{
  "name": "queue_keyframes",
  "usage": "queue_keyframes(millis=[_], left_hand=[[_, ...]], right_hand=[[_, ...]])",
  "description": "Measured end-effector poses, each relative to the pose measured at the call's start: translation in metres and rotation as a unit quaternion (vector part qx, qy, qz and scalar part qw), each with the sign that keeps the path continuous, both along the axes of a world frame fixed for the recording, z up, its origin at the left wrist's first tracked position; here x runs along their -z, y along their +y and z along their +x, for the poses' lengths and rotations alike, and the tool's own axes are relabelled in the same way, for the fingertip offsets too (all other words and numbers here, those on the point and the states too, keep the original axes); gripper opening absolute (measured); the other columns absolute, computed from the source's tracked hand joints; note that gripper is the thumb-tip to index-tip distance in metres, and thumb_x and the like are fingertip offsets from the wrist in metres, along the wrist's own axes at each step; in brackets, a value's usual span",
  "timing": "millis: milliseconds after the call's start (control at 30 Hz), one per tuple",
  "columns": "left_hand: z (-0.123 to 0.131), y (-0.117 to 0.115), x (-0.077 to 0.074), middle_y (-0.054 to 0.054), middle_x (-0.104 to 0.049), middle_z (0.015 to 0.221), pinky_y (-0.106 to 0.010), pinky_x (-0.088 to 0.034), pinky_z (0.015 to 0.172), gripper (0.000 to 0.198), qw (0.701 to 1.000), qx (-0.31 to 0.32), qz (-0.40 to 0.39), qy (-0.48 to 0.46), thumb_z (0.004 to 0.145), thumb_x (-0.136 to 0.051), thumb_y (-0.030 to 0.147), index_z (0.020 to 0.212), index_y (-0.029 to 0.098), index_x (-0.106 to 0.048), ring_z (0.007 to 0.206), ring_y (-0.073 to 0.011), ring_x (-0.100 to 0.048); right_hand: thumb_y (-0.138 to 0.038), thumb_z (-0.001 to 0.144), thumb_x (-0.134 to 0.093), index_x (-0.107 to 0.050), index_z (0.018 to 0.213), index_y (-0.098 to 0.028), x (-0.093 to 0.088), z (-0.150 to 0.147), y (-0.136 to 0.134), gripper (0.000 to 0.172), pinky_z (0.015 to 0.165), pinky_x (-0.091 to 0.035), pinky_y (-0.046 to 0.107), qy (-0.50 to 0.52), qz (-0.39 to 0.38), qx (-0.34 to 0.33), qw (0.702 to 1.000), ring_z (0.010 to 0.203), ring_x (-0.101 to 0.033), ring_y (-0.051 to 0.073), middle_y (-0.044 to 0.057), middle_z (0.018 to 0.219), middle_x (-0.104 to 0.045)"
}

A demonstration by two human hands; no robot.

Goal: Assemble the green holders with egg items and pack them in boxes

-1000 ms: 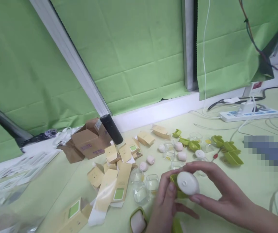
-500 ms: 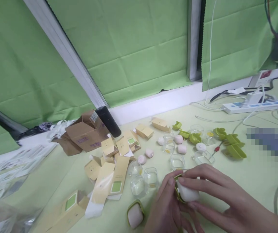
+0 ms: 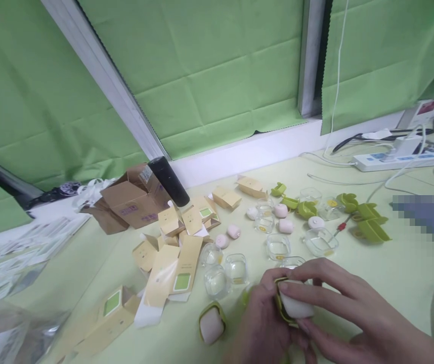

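Observation:
Low in the view, my left hand (image 3: 264,316) is closed round a small olive-green cover (image 3: 279,303). A white rounded piece (image 3: 296,304) sits partly inside that cover, its outer end still showing. The fingers and thumb of my right hand (image 3: 348,298) grip this white piece from the right. Left of my hands, another green cover with a pale pink rounded piece (image 3: 212,326) in it rests on the table. Clear plastic cups (image 3: 236,269) stand just beyond my left hand. A bit of green (image 3: 246,296) shows beside that hand, mostly hidden.
Opened cardboard packets (image 3: 186,265) lie in a pile at left centre. Behind them are a brown carton (image 3: 137,202) and a black cylinder (image 3: 169,180). Several green covers (image 3: 371,230), pink pieces (image 3: 286,226) and clear cups spread rightward. A power strip (image 3: 406,161) with cables lies at back right.
The camera view has shifted slightly. Both hands keep hold of the cover and the white piece, with the fingers only slightly moved. A clear cup beyond my right hand shows more now.

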State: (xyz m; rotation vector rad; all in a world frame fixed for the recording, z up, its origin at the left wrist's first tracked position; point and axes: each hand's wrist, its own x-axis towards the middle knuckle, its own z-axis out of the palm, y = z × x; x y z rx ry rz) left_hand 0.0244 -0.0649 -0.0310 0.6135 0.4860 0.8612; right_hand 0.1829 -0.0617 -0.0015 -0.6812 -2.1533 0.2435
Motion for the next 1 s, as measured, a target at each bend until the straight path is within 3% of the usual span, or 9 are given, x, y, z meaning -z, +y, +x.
queue_keyframes(millis=[200,400,500,567,633,733,900,1000], left_hand=[[-0.003,-0.003,0.010,-0.004,-0.063,0.093,-0.013,-0.040,0.032,0.030,1.000,0.003,0.008,-0.030,0.081,-0.050,0.042,0.099,0.021,-0.040,0.043,-0.0048,-0.054],[-0.006,-0.004,0.020,0.002,-0.062,0.080,-0.013,-0.037,0.031,0.046,1.000,-0.013,0.013,0.002,0.075,-0.056,0.058,0.098,0.024,-0.034,0.039,-0.0045,-0.049],[-0.006,-0.005,0.020,0.008,-0.057,0.069,-0.010,-0.034,0.030,0.050,0.997,-0.007,0.064,0.035,0.073,-0.067,0.053,0.098,0.026,-0.032,0.034,-0.0009,-0.043],[-0.006,-0.006,0.015,0.007,-0.059,0.075,-0.007,-0.034,0.032,0.050,0.994,-0.016,0.092,0.060,0.074,-0.071,0.045,0.100,0.027,-0.032,0.034,0.0026,-0.041],[-0.006,-0.007,0.009,0.004,-0.061,0.089,-0.006,-0.034,0.032,0.046,0.991,-0.030,0.114,0.066,0.076,-0.070,0.044,0.098,0.027,-0.033,0.035,0.0049,-0.041],[-0.008,-0.008,0.003,0.003,-0.060,0.097,-0.004,-0.033,0.032,0.040,0.988,-0.030,0.138,0.066,0.078,-0.068,0.043,0.094,0.027,-0.035,0.035,0.0068,-0.041],[-0.009,-0.010,0.004,0.008,-0.054,0.066,-0.004,-0.037,0.034,0.041,0.982,-0.029,0.156,0.101,0.076,-0.069,0.046,0.097,0.024,-0.043,0.035,0.0037,-0.043],[-0.008,-0.011,0.008,0.007,-0.051,0.068,-0.005,-0.038,0.034,0.042,0.983,-0.020,0.146,0.113,0.074,-0.071,0.045,0.096,0.023,-0.044,0.037,0.0029,-0.045]], right_hand=[[-0.010,0.083,-0.055,-0.058,0.118,-0.020,-0.003,-0.001,-0.001,0.036,0.069,-0.057,0.024,-0.010,0.010,-0.005,1.000,0.086,-0.064,0.017,0.008,0.097,-0.068],[-0.019,0.088,-0.056,-0.054,0.127,-0.026,0.007,0.005,0.002,0.040,0.072,-0.056,0.027,-0.061,0.000,0.009,0.998,0.093,-0.063,0.019,0.008,0.105,-0.065],[-0.023,0.087,-0.059,-0.043,0.136,-0.028,0.012,0.009,0.002,0.052,0.079,-0.057,0.027,-0.082,-0.052,-0.001,0.995,0.102,-0.061,0.020,0.008,0.115,-0.062],[-0.025,0.086,-0.060,-0.038,0.137,-0.028,0.012,0.011,0.002,0.056,0.084,-0.056,0.025,-0.063,-0.114,-0.008,0.991,0.106,-0.060,0.019,0.006,0.119,-0.060],[-0.025,0.086,-0.061,-0.040,0.130,-0.031,0.011,0.013,0.003,0.050,0.086,-0.055,0.023,-0.034,-0.158,-0.012,0.987,0.105,-0.061,0.017,0.003,0.115,-0.063],[-0.022,0.085,-0.064,-0.045,0.117,-0.033,0.009,0.016,0.004,0.039,0.087,-0.053,0.021,-0.029,-0.164,-0.033,0.985,0.104,-0.061,0.015,-0.001,0.108,-0.065],[-0.011,0.083,-0.060,-0.050,0.098,-0.028,0.007,0.018,0.004,0.025,0.084,-0.053,0.018,-0.045,-0.145,-0.065,0.986,0.102,-0.061,0.013,0.001,0.110,-0.062],[-0.009,0.081,-0.061,-0.050,0.095,-0.026,0.006,0.018,0.003,0.025,0.081,-0.053,0.019,-0.042,-0.146,-0.066,0.986,0.099,-0.062,0.013,0.001,0.105,-0.062]])
